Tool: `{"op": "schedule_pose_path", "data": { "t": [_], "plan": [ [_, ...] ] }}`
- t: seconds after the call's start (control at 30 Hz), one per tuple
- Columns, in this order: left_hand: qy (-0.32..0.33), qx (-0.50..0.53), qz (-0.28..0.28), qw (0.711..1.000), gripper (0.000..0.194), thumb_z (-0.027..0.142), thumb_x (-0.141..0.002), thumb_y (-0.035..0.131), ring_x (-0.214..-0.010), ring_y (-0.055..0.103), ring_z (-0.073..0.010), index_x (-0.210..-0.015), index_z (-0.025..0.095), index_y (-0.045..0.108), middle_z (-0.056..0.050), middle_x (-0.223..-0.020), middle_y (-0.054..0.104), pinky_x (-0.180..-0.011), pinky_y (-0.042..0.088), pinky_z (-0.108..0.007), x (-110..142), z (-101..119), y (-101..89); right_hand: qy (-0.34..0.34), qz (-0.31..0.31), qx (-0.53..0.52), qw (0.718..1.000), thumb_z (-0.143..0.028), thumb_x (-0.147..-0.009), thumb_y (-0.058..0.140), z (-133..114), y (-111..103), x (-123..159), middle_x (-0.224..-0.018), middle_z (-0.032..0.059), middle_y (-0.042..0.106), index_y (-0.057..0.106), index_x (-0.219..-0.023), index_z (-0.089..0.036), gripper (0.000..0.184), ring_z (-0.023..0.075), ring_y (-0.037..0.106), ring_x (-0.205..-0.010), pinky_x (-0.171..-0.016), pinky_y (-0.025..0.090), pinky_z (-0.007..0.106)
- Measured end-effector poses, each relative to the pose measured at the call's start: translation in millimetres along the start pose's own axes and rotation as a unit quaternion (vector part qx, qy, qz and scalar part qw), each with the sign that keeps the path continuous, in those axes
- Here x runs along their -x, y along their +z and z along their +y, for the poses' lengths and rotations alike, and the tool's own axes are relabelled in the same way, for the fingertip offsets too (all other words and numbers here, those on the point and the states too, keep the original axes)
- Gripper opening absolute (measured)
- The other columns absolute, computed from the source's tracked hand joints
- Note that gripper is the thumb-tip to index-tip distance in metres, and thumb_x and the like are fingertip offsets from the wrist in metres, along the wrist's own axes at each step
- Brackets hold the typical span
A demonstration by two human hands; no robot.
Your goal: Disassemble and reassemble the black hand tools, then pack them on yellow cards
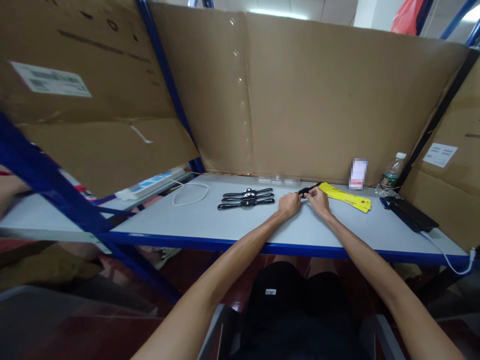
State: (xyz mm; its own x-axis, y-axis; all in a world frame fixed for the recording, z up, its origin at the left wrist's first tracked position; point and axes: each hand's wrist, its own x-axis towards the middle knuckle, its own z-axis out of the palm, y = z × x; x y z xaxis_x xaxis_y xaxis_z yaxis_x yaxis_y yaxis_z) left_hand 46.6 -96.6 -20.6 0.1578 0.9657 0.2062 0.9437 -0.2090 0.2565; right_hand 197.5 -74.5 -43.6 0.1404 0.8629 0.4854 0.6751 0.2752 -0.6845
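My left hand [289, 205] is closed round one end of a black spokeshave [306, 191] above the table. At its other side, my right hand [318, 201] pinches the same tool with bent fingers. Much of the held tool is hidden by my fingers. To the left of my hands, several more black spokeshaves [247, 202] lie in a row, their handles pointing sideways and their shiny middles lined up. Yellow printed cards [347, 198] are fanned out just right of my right hand.
The grey table [195, 222] has a blue front edge, with cardboard walls [300, 110] around it. A white cable [191, 185] lies left. Clear plastic pieces [279, 180] sit at the back. On the right are a phone [358, 174], a bottle [390, 175] and a black case [410, 214].
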Motion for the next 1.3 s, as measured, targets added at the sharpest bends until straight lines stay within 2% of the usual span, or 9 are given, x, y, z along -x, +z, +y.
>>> {"op": "schedule_pose_path", "data": {
  "t": [0.1, 0.3, 0.43, 0.57, 0.67, 0.8, 1.03, 1.17, 1.3],
  "plan": [
    [0.001, -0.004, -0.001, 1.000, 0.051, 0.043, -0.107, 0.030, -0.110, 0.071, -0.0291, -0.121, 0.017, 0.071, -0.019, -0.115, 0.074, -0.089, 0.051, -0.035, -1, -1, 1.6, -0.029, -0.018, 0.004, 0.999, -0.023, -0.080, 0.066, 0, 1, 1, -0.082, -0.0002, 0.068, 0.065, -0.086, -0.022, 0.006, 0.0183, 0.063, -0.080, -0.076, 0.046, 0.029],
    [0.008, -0.016, -0.004, 1.000, 0.050, 0.043, -0.107, 0.031, -0.109, 0.071, -0.0293, -0.120, 0.018, 0.072, -0.019, -0.114, 0.075, -0.089, 0.051, -0.036, 0, 0, 2.4, -0.124, -0.033, 0.042, 0.991, -0.005, -0.077, 0.050, -7, -2, 8, -0.100, 0.0040, 0.066, 0.068, -0.078, -0.021, 0.024, 0.0174, 0.062, -0.087, -0.081, 0.046, 0.029],
    [-0.008, -0.008, -0.002, 1.000, 0.050, 0.043, -0.107, 0.030, -0.110, 0.071, -0.0277, -0.122, 0.018, 0.071, -0.018, -0.115, 0.075, -0.091, 0.051, -0.034, 0, 0, 1.5, -0.077, 0.017, 0.028, 0.996, -0.014, -0.084, 0.054, -6, -3, 5, -0.096, 0.0043, 0.068, 0.067, -0.088, -0.021, 0.015, 0.0193, 0.063, -0.090, -0.083, 0.046, 0.031],
    [-0.009, 0.001, 0.000, 1.000, 0.051, 0.045, -0.107, 0.030, -0.111, 0.071, -0.0275, -0.121, 0.019, 0.072, -0.018, -0.116, 0.074, -0.090, 0.051, -0.033, 0, 0, 0.5, -0.014, -0.004, 0.031, 0.999, -0.032, -0.086, 0.064, -3, -1, 3, -0.082, 0.0013, 0.069, 0.065, -0.086, -0.023, 0.009, 0.0199, 0.063, -0.081, -0.074, 0.045, 0.030],
    [-0.006, 0.004, 0.000, 1.000, 0.051, 0.044, -0.107, 0.030, -0.110, 0.071, -0.0289, -0.121, 0.018, 0.072, -0.018, -0.116, 0.074, -0.090, 0.051, -0.035, 0, -1, 0.8, -0.036, -0.028, 0.047, 0.998, -0.022, -0.082, 0.064, -4, -1, 4, -0.083, 0.0011, 0.068, 0.065, -0.084, -0.023, 0.003, 0.0194, 0.062, -0.081, -0.073, 0.044, 0.029],
    [0.004, 0.003, -0.006, 1.000, 0.051, 0.044, -0.106, 0.031, -0.112, 0.070, -0.0296, -0.121, 0.018, 0.072, -0.019, -0.116, 0.074, -0.092, 0.050, -0.036, -1, -1, 2.3, -0.093, -0.019, 0.052, 0.994, -0.007, -0.077, 0.051, -5, -4, 5, -0.094, 0.0035, 0.068, 0.068, -0.084, -0.023, 0.025, 0.0189, 0.063, -0.089, -0.079, 0.046, 0.029],
    [0.006, -0.005, -0.008, 1.000, 0.051, 0.044, -0.106, 0.032, -0.110, 0.071, -0.0301, -0.118, 0.016, 0.073, -0.020, -0.115, 0.074, -0.091, 0.050, -0.036, -1, -1, 2.7, 0.007, -0.043, 0.053, 0.998, -0.030, -0.087, 0.064, -5, -1, 4, -0.075, 0.0002, 0.070, 0.065, -0.086, -0.024, 0.006, 0.0192, 0.063, -0.073, -0.065, 0.041, 0.027],
    [0.017, -0.005, -0.018, 1.000, 0.049, 0.045, -0.105, 0.035, -0.113, 0.070, -0.0295, -0.118, 0.017, 0.074, -0.020, -0.117, 0.074, -0.092, 0.049, -0.036, -2, -2, 3.0, -0.013, -0.058, 0.074, 0.995, -0.016, -0.081, 0.065, -6, -1, 7, -0.079, 0.0003, 0.072, 0.062, -0.083, -0.023, 0.008, 0.0186, 0.065, -0.076, -0.066, 0.040, 0.027],
    [0.000, 0.000, -0.020, 1.000, 0.050, 0.047, -0.105, 0.034, -0.112, 0.070, -0.0294, -0.116, 0.019, 0.075, -0.018, -0.118, 0.074, -0.089, 0.049, -0.034, -5, -4, 4.6, -0.074, -0.041, 0.105, 0.991, -0.001, -0.077, 0.056, -10, -2, 11, -0.095, 0.0029, 0.073, 0.063, -0.097, -0.022, 0.030, 0.0180, 0.065, -0.088, -0.072, 0.041, 0.027]
  ]
}}
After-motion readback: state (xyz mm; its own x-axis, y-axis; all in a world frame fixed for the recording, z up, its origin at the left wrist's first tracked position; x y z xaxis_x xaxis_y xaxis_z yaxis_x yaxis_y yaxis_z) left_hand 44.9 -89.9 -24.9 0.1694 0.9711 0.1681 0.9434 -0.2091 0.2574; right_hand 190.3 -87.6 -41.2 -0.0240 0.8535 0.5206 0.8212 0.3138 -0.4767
